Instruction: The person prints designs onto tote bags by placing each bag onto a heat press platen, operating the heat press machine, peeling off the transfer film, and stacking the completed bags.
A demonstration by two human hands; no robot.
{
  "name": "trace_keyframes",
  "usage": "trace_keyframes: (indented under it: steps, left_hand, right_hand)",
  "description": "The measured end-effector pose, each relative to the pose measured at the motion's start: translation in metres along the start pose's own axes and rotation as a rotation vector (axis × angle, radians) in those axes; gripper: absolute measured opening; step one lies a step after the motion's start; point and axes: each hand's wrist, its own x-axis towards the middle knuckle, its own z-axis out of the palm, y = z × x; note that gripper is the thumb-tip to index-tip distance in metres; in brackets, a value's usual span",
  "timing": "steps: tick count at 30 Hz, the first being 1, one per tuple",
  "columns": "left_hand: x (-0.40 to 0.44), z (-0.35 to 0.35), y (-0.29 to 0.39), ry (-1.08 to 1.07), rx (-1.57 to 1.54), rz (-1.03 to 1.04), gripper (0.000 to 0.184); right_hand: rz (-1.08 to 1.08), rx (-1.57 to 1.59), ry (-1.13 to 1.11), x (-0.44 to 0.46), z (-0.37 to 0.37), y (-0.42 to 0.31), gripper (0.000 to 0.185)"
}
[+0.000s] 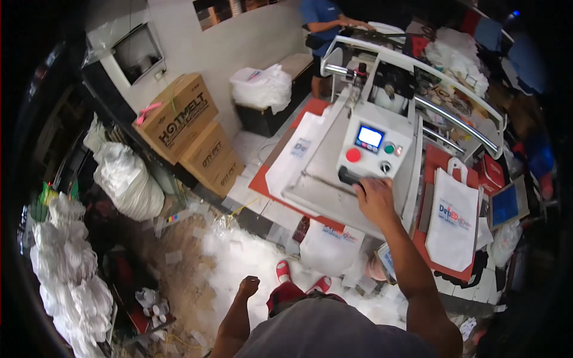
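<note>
My right hand (375, 201) is closed on the black handle (348, 176) at the front of a heat press (382, 122). The press's control box carries a lit screen (369, 138), a red button (353, 156) and a green one. Beneath the raised-edge press plate (322, 179), a white printed bag (292, 156) sticks out on the left red-edged bed. Another white bag (456, 219), with coloured lettering, lies flat on the right red bed (421, 238). My left hand (249, 286) hangs low by my side, fingers curled, with nothing visible in it.
Cartons (179, 119) are stacked along the left wall. A full white sack (125, 182) and bundled white bags (71, 274) stand at left. More printed bags (331, 244) hang below the press. A co-worker in blue (322, 30) stands behind it. Scraps litter the floor.
</note>
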Motion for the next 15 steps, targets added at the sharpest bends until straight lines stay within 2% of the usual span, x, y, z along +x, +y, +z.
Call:
trace_keyframes:
  steps: [2,4,5,6,9,10,11,13,15]
  left_hand:
    - [-0.037,0.021,-0.025,-0.015,-0.018,-0.049,0.021]
    - [-0.072,0.038,-0.040,0.039,-0.339,-0.412,0.023]
    - [-0.091,0.042,-0.047,0.005,-0.377,-0.484,0.019]
    - [-0.099,0.058,-0.077,-0.100,-0.415,-0.508,0.017]
    - [-0.152,0.070,-0.080,-0.076,-0.496,-0.580,0.016]
    - [-0.155,0.086,-0.108,-0.202,-0.643,-0.620,0.013]
    - [-0.158,0.101,-0.133,-0.329,-0.776,-0.672,0.012]
    - [-0.170,0.106,-0.145,-0.401,-0.638,-0.540,0.012]
    - [-0.176,0.111,-0.159,-0.439,-0.464,-0.424,0.021]
  right_hand:
    - [-0.019,0.006,-0.009,0.013,0.015,-0.011,0.017]
    - [-0.025,-0.006,-0.030,0.023,0.026,-0.021,0.017]
    - [-0.029,0.008,-0.034,0.029,0.031,-0.028,0.017]
    - [-0.036,0.022,-0.035,0.034,0.035,-0.033,0.018]
    - [-0.084,0.042,0.034,0.036,0.049,-0.041,0.025]
    - [-0.085,0.044,0.031,0.035,0.049,-0.045,0.025]
    - [-0.097,0.074,0.047,0.034,0.049,-0.048,0.033]
    - [-0.078,0.104,0.023,0.024,0.040,-0.055,0.048]
    - [-0.090,0.097,0.079,0.019,0.038,-0.059,0.047]
